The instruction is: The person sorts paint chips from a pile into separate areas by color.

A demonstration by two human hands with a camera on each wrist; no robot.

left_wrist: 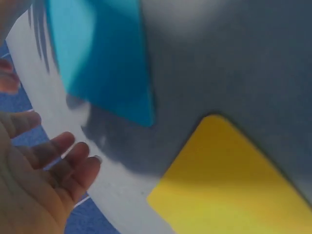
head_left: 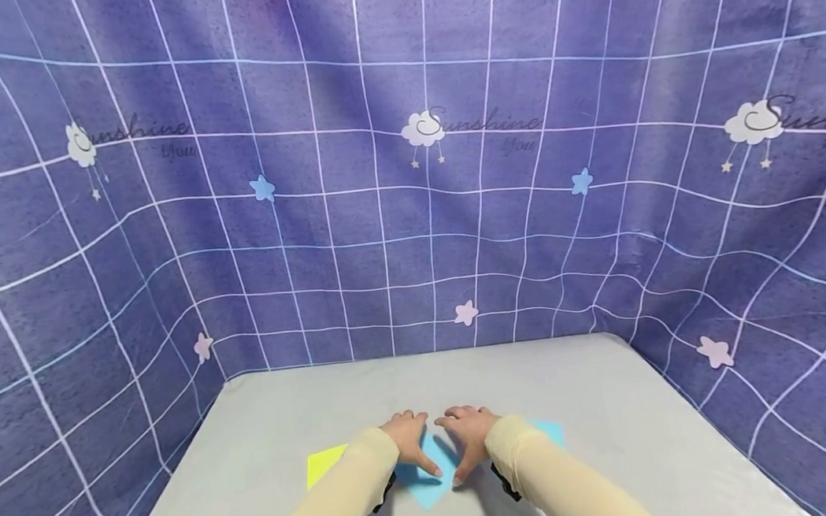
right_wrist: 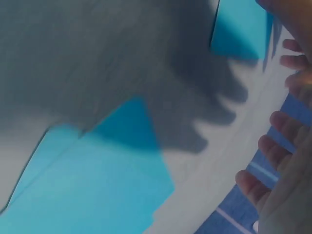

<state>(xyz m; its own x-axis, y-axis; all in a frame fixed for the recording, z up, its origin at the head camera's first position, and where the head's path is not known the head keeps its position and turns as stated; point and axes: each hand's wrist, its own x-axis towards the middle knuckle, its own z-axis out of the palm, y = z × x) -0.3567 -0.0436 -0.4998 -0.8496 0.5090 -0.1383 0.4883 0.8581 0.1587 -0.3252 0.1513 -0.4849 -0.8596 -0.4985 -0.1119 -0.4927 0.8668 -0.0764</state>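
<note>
A light-blue square sheet (head_left: 427, 491) lies on the table, turned so one corner points toward me. My left hand (head_left: 404, 438) is over its left side and my right hand (head_left: 469, 431) over its right. Both hands have spread, slightly bent fingers and hold nothing; the two thumbs point toward each other above the sheet. In the left wrist view, the blue sheet (left_wrist: 109, 58) lies beyond the left hand (left_wrist: 34, 175), whose fingers show apart from it. The right wrist view shows the right hand's fingers (right_wrist: 251, 185) raised, with their shadow falling on the table.
A yellow sheet (head_left: 322, 464) lies left of the middle, partly hidden by the left sleeve. Behind the right sleeve are more blue pieces (head_left: 551, 431), which overlap in the right wrist view. A blue gridded curtain (head_left: 413, 258) surrounds the pale table (head_left: 308, 398) at back and sides.
</note>
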